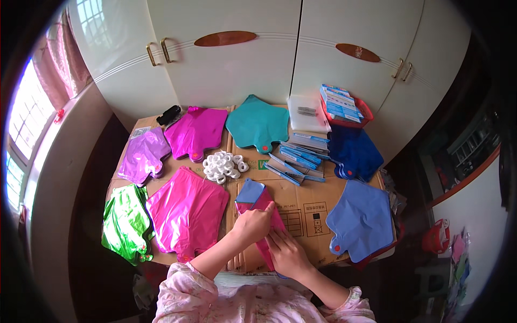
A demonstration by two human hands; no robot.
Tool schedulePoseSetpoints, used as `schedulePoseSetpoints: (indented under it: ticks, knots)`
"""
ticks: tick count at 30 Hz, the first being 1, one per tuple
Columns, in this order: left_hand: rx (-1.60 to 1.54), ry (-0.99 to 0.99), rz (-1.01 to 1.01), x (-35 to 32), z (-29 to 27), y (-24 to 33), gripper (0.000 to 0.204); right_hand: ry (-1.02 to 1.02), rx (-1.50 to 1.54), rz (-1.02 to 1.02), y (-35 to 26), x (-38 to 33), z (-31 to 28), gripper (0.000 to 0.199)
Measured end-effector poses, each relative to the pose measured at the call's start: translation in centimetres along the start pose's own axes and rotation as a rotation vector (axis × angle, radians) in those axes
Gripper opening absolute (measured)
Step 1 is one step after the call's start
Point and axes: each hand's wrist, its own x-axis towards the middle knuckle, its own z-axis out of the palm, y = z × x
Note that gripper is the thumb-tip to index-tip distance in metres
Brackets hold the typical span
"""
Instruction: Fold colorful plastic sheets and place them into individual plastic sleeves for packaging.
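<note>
In front of me on the cardboard lies a narrow folded foil balloon (pixel 277 219), deflated, pink along its length with a blue part at the far end. My left hand (pixel 252 223) is closed at the middle of it, fingers curled and a fingertip pressed on the pink foil. Lower down, my right hand (pixel 289 253) rests flat on the same balloon with its fingers stretched out. A stack of flat pink star-shaped balloons (pixel 186 212) lies to the left of my hands. Blue-grey star-shaped balloons (pixel 362 218) are stacked to the right.
Further stacks are green (pixel 126 220), lilac (pixel 142 156), magenta (pixel 198 132), teal (pixel 257 124) and dark blue (pixel 355 153). White rings (pixel 223 166) form a pile mid-table. Slim blue-white packets (pixel 299 159) lie near clear bags (pixel 307 114) and a red basket (pixel 367 114). Cabinet doors (pixel 226 75) stand behind.
</note>
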Motion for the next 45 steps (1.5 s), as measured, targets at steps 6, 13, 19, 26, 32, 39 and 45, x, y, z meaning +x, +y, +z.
schedulePoseSetpoints:
  ticks: [6,13,19,26,32,39,45]
  knots:
    - [0.055,0.007,-0.143,1.4,0.2,0.0,0.066,-0.009,-0.006,-0.007,0.1,-0.2,0.2,0.042]
    - [-0.004,-0.051,-0.262,3.2,-0.3,-0.6,0.073,-0.014,-0.023,-0.024,0.2,-0.2,0.3,0.041]
    - [-0.059,-0.169,-0.149,2.7,-2.6,-1.3,0.093,-0.065,-0.052,-0.045,0.3,-0.6,-0.2,0.041]
    - [-0.102,-0.175,-0.131,2.5,-2.2,-2.3,0.096,-0.328,0.155,-0.110,2.1,-1.4,-5.1,0.038]
    - [-0.083,-0.185,-0.123,2.7,-2.0,-2.3,0.096,-0.349,0.227,0.065,6.8,5.3,-5.9,0.016]
    - [-0.097,-0.138,-0.100,2.6,-1.7,-2.2,0.096,-0.314,0.242,0.199,9.6,10.6,-1.8,0.014]
    - [-0.123,-0.138,-0.087,2.1,-1.9,-1.9,0.093,-0.459,0.206,0.226,9.5,9.9,-1.9,0.019]
